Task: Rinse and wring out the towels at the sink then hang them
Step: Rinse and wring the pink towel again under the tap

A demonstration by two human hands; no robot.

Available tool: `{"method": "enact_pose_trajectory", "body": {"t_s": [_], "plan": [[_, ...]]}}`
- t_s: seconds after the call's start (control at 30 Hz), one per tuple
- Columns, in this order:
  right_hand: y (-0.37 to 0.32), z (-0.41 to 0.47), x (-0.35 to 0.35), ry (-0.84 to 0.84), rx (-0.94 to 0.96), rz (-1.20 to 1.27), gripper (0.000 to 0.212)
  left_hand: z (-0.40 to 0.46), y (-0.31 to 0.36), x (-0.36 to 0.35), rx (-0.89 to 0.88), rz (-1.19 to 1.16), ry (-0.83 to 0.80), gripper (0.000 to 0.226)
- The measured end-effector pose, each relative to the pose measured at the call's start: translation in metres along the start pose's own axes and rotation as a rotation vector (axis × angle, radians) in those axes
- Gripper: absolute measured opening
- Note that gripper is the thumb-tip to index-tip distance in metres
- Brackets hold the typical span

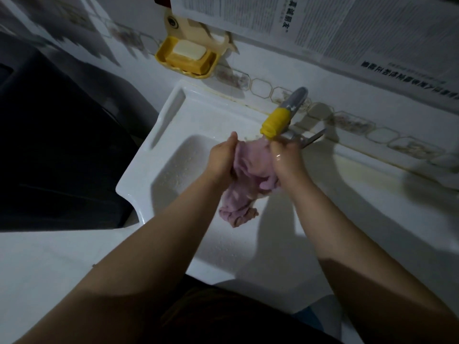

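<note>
- The white sink (159,135) fills the middle of the view, its basin sunk below a wide flat rim; the basin's wet floor carries scattered droplets, and a long shallow groove runs along the rim's far left side.
- A large dark appliance (54,145) stands to the left of the sink, close against its edge.
- Printed newspaper sheets (347,26) cover the tiled wall above the sink, with a band of patterned tiles beneath them.
- The pink towel (244,184) hangs over the basin, bunched lengthwise into a loose rope. Its long axis runs from the upper right, just under the tap's outlet, down and to the left toward the person, and its crumpled free end dangles lowest, above the basin floor.
- The left hand (221,161) grips the towel's upper part from the left side, fingers wrapped round the cloth and thumb pointing up.
- The right hand (285,157) clasps the same upper part from the right, fingers curled into the fabric just below the spout; the two hands face each other with the cloth between them.
- A yellow soap dish (162,52) is fixed to the wall above the sink's far left corner and holds a pale bar of soap (190,50).
- The tap (294,98) slants out from the wall, grey with a yellow nozzle (275,121) at its end, pointing down at the towel's top.
</note>
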State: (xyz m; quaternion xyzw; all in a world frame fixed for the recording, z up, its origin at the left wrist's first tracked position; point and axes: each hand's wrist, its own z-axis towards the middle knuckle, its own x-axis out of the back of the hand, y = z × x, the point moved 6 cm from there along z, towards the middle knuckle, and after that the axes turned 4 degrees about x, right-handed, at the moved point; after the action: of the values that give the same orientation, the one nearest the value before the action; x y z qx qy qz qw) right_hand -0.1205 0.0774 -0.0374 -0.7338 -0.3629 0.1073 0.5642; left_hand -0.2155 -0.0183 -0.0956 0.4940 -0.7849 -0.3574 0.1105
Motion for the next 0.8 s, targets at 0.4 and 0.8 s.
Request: {"method": "enact_pose_trajectory", "body": {"t_s": [0.4,0.8], "plan": [[-0.001,0.007,-0.032,0.091,0.068,-0.322,0.044,-0.019,0.006,-0.025,0.115,-0.015,0.049,0.035],[-0.004,0.009,-0.021,0.174,0.049,-0.301,0.041,-0.025,0.009,-0.032,0.14,0.022,0.054,0.036]]}}
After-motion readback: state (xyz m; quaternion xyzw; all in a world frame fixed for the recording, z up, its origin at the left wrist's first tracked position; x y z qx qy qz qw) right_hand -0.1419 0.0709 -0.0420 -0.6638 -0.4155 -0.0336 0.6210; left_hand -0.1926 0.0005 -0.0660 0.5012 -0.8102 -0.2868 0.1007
